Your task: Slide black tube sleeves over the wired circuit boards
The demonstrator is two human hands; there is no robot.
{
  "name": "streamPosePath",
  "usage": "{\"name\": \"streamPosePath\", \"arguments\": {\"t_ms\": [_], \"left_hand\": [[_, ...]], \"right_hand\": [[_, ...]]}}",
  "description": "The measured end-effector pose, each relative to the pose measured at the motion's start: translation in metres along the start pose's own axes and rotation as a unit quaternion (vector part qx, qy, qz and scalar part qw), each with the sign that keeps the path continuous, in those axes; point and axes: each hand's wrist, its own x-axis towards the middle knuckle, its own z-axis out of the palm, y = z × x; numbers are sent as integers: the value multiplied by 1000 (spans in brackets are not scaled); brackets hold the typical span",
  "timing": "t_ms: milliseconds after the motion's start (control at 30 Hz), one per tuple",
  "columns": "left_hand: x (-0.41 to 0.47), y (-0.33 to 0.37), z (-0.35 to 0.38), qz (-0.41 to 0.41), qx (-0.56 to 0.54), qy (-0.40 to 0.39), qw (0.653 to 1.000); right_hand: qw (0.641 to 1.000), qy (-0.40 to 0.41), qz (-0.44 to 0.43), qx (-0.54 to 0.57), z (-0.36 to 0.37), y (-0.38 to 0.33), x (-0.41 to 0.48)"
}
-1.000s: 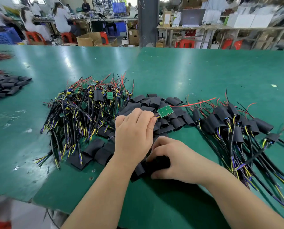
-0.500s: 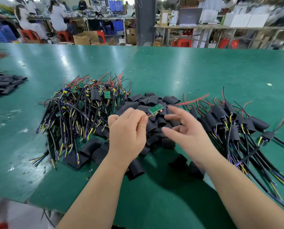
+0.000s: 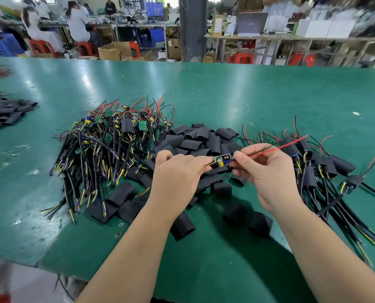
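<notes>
Both hands pinch one circuit board between them above the sleeve pile: left hand clamps its wired end, right hand apparently grips the red lead.

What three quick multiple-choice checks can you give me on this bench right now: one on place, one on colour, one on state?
1. Where does the heap of loose black sleeves lie?
A. between the unsleeved wired boards and the sleeved ones
B. at the table's far edge
C. in a crate

2. What colour is the long wire running from the held circuit board past the right hand?
A. white
B. red
C. green

3. What state is the held board in?
A. fully sleeved
B. lying on the table
C. bare, held between both hands

Answers: 1 A, the heap sits between the bare bundle and the sleeved bundle; 2 B, it shows bright red; 3 C, the left hand and right hand pinch its ends, no sleeve on it.
</notes>
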Motion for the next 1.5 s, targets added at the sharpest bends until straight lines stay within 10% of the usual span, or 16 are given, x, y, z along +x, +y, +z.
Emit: {"name": "streamPosePath", "arguments": {"t_ms": [433,567,667,833,1033,1267,1500], "left_hand": [[2,4,-1,15,57,41,997],[1,1,-2,-15,57,61,996],[1,-2,-2,-63,53,77,994],[-1,-11,0,-115,58,75,989],[-2,-10,3,-103,49,80,990],[-3,-20,-3,-179,41,94,979],[-3,-26,-4,-199,43,107,973]], "right_hand": [[983,-50,68,162,0,-1,2],[995,-61,19,-81,-5,9,7],[890,-80,-133,-429,-7,18,7],[732,-208,-177,-624,2,30,0],[663,-186,-207,-695,10,34,-3],[750,-174,-225,-597,9,32,-5],[693,-249,-154,-659,20,43,-8]]}}
